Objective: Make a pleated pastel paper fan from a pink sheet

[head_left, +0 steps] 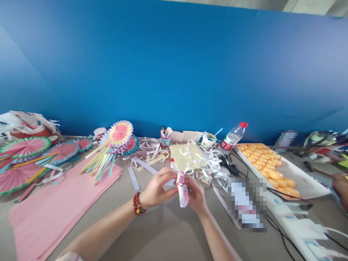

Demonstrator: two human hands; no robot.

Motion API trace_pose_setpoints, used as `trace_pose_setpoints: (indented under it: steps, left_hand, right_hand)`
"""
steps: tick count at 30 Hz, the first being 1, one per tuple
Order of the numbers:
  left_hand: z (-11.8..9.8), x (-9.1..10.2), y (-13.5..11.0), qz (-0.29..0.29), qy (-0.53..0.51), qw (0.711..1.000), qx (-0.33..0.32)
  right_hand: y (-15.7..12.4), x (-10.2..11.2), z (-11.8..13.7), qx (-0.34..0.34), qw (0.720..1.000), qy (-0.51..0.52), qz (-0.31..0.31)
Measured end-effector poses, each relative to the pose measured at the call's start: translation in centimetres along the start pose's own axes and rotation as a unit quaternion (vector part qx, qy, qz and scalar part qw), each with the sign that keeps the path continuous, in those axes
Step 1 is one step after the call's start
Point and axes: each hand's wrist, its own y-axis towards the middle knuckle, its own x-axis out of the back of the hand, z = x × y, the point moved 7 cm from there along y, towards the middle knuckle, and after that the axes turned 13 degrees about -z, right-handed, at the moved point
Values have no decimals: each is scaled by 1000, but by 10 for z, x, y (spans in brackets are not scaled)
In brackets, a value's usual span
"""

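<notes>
Both hands meet over the middle of the grey table (163,232). My left hand (157,188), with a red bead bracelet at the wrist, pinches the upper part of a pleated pink-and-white paper strip (182,190). My right hand (196,194) grips the same folded strip from the right side. The strip stands roughly upright between the fingers of both hands. Just behind the hands lie a pale yellow sheet (185,156) and a tangle of white paper curls (212,163).
A stack of pink paper (62,203) lies at the left, with finished paper fans (119,134) behind it. A water bottle (233,137), a pen cup (165,139), a tray of orange eggs (269,166) and cables sit at the right. Another person's hand (341,185) shows at the right edge.
</notes>
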Motion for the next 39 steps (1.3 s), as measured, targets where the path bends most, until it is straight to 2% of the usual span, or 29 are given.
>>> trace_pose_setpoints:
  steps: [12,17,25,35,39]
  left_hand:
    - [-15,3,-6,-92,72,992,-49]
    - [-18,0,-9,-77,111,988,-76]
    - [-22,-1,-9,-67,170,977,-107]
    - [-6,-2,-8,-53,143,988,-24]
    - [-8,-2,-5,-40,122,992,-9]
  right_hand:
    - [-3,-10,1,-49,999,9,-5]
    - [-8,-11,-6,-75,997,-1,-5]
    - [-7,-10,-8,-71,997,19,-1]
    - [-10,-10,-12,-90,996,25,-5]
    - [-12,-9,-15,-85,995,41,-11]
